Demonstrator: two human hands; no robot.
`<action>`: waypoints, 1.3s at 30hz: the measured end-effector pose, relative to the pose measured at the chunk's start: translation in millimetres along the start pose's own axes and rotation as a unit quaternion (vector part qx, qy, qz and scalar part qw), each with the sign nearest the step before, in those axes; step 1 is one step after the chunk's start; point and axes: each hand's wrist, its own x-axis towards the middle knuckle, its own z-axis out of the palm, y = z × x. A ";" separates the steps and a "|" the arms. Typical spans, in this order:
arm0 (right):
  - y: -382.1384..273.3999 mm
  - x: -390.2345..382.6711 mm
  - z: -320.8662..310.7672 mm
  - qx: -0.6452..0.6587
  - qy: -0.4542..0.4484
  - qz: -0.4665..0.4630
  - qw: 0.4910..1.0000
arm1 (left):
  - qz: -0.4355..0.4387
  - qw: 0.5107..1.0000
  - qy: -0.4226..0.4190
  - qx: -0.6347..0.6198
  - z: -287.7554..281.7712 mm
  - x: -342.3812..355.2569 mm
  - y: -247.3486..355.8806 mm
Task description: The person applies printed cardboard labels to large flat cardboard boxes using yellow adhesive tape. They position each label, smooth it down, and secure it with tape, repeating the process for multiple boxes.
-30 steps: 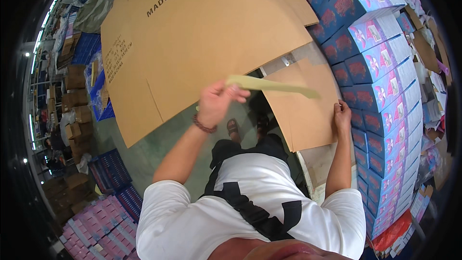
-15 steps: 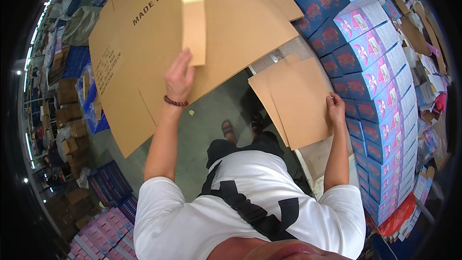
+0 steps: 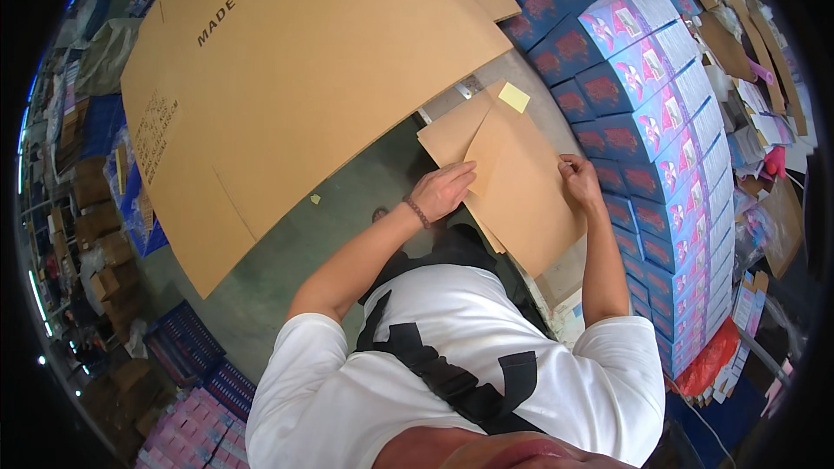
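Note:
My left hand (image 3: 443, 189) is closed on the lower end of a brown cardboard strip (image 3: 495, 148). The strip lies over a few flat brown cardboard sheets (image 3: 534, 208), and its outline blends into them. At its far end is a pale yellow patch (image 3: 514, 97). My right hand (image 3: 580, 181) pinches the right edge of the top sheet. The sheets rest on a narrow light surface just ahead of my body.
A large flattened carton (image 3: 304, 78) with dark print spreads across the far left. Stacked blue and purple boxes (image 3: 643, 139) line the right side. Blue crates (image 3: 187, 334) and pink boxes (image 3: 195, 426) stand at the lower left. Green floor (image 3: 347, 217) shows between.
My left hand has moved right and nearer, bringing the strip from above the large carton onto the small sheets. My right hand still holds the sheet edge. The view has shifted slightly.

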 end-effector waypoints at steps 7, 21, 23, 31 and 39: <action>16.5 -17.8 -18.0 0.045 -0.203 0.082 0.975 | -0.035 0.986 -0.126 0.108 13.0 15.2 5.1; -78.1 -18.2 -56.9 -0.010 -0.306 -0.017 0.952 | -0.393 0.736 -0.086 -0.545 -1.4 -1.1 46.8; -99.9 -8.6 -39.4 0.008 -0.317 -0.037 0.948 | -0.413 0.730 -0.047 -0.543 -3.2 -2.8 44.3; -163.4 51.3 33.5 -0.025 -0.280 -0.215 0.935 | -0.488 0.765 0.096 -0.408 -64.6 -57.3 23.2; -190.3 133.6 130.9 -0.352 0.072 -0.293 0.886 | -0.539 0.778 0.161 -0.278 -146.2 -146.0 50.1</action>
